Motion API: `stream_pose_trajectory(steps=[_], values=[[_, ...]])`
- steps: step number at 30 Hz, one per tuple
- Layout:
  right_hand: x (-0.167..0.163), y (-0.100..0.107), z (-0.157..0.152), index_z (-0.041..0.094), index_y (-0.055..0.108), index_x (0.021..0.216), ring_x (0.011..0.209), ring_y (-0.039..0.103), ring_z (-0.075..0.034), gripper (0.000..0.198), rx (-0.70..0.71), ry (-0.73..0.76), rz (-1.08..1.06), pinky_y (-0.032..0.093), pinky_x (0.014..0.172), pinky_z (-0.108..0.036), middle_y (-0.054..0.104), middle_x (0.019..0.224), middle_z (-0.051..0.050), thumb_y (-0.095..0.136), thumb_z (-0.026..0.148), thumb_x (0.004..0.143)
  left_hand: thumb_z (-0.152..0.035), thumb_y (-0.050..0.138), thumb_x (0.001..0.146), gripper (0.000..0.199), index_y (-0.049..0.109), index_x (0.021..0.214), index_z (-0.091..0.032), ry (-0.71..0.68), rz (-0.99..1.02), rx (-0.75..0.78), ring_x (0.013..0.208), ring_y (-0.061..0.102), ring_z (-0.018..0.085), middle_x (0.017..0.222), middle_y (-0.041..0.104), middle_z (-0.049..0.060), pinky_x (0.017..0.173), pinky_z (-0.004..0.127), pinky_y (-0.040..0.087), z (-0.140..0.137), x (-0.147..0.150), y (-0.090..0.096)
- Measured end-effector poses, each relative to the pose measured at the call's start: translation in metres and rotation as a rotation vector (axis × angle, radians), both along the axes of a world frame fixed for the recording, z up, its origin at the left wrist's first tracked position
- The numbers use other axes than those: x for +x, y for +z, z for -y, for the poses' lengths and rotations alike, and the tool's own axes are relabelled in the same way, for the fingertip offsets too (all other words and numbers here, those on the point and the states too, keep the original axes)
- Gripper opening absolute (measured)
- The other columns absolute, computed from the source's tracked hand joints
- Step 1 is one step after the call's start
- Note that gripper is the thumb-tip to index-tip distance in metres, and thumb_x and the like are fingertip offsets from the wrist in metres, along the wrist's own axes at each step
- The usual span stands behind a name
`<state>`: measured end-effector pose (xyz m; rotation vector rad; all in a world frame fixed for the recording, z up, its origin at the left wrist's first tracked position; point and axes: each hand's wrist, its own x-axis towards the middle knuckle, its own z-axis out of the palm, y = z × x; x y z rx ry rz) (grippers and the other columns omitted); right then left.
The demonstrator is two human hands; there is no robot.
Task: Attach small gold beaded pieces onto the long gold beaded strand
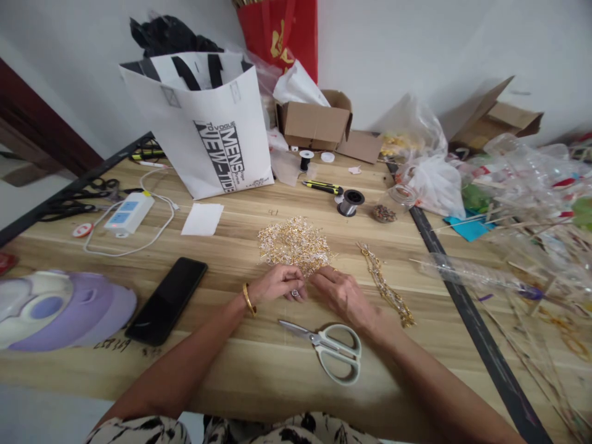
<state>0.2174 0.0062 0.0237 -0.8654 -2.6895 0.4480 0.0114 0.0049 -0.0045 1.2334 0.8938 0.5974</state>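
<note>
bits [293,243] (gold, piled) just by l. hand [276,283] & r. hand [341,291]

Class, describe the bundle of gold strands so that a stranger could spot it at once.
On the wooden tabletop, find the glittering heap. To its right, just beyond the right hand, lies the bundle of gold strands. It is long and narrow and runs slantwise, unlike the broad, rounded heap.

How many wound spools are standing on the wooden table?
2: a white-rimmed spool wound in black, in front of the open brown cardboard box, and a dark-rimmed spool wound in silvery grey, beside the thin black-and-yellow tool. Others may be hidden.
</note>
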Motion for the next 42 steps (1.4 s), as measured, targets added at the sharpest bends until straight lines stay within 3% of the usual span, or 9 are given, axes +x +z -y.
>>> stream_pose_trajectory(steps=[5, 10, 17, 28, 42], values=[[0.014, -0.015, 0.003, 0.015, 0.055, 0.091, 0.074, 0.057, -0.015, 0.016, -0.047, -0.115, -0.157, 0.043, 0.066, -0.025, 0.059, 0.082, -0.007, 0.04, 0.012, 0.093, -0.029, 0.058, 0.082, 0.019, 0.061, 0.091, -0.013, -0.121, 0.058, 0.081, 0.089, 0.067, 0.018, 0.095, 0.07, 0.012, 0.071, 0.026, 0.054, -0.005, -0.01, 0.006], [0.018, -0.031, 0.004, 0.017, 0.054, 0.094, 0.073, 0.058, -0.015, 0.014, -0.064, -0.145, -0.292, 0.046, 0.066, -0.026, 0.061, 0.083, -0.006, 0.04, 0.017, 0.093, -0.02, 0.062, 0.079, 0.015, 0.063, 0.092, -0.013, -0.114, 0.025, 0.161, 0.095, 0.066, 0.019, 0.102, 0.069, 0.013, 0.077, 0.027, 0.053, -0.008, -0.013, 0.011], [0.017, -0.046, 0.001, 0.017, 0.055, 0.095, 0.075, 0.059, -0.015, 0.014, -0.002, -0.159, -0.341, 0.048, 0.068, -0.026, 0.062, 0.086, -0.007, 0.041, 0.019, 0.093, -0.021, 0.064, 0.077, 0.019, 0.064, 0.093, -0.011, -0.058, -0.001, 0.157, 0.094, 0.067, 0.019, 0.101, 0.07, 0.014, 0.079, 0.027, 0.052, -0.008, -0.011, 0.011], [0.02, -0.051, -0.004, 0.017, 0.055, 0.095, 0.074, 0.057, -0.015, 0.013, 0.008, -0.15, -0.355, 0.046, 0.068, -0.026, 0.061, 0.085, -0.006, 0.042, 0.019, 0.093, -0.02, 0.073, 0.069, 0.026, 0.063, 0.089, -0.009, 0.02, 0.044, 0.072, 0.092, 0.067, 0.021, 0.097, 0.071, 0.014, 0.082, 0.03, 0.053, -0.008, -0.006, 0.007], [0.022, -0.052, -0.006, 0.016, 0.056, 0.09, 0.071, 0.058, -0.015, 0.014, 0.058, -0.137, -0.381, 0.046, 0.065, -0.025, 0.062, 0.082, -0.006, 0.042, 0.019, 0.093, -0.023, 0.077, 0.065, 0.025, 0.066, 0.083, -0.01, 0.087, -0.005, 0.154, 0.078, 0.067, 0.016, 0.082, 0.071, 0.008, 0.078, 0.029, 0.053, -0.004, 0.005, 0.008]])
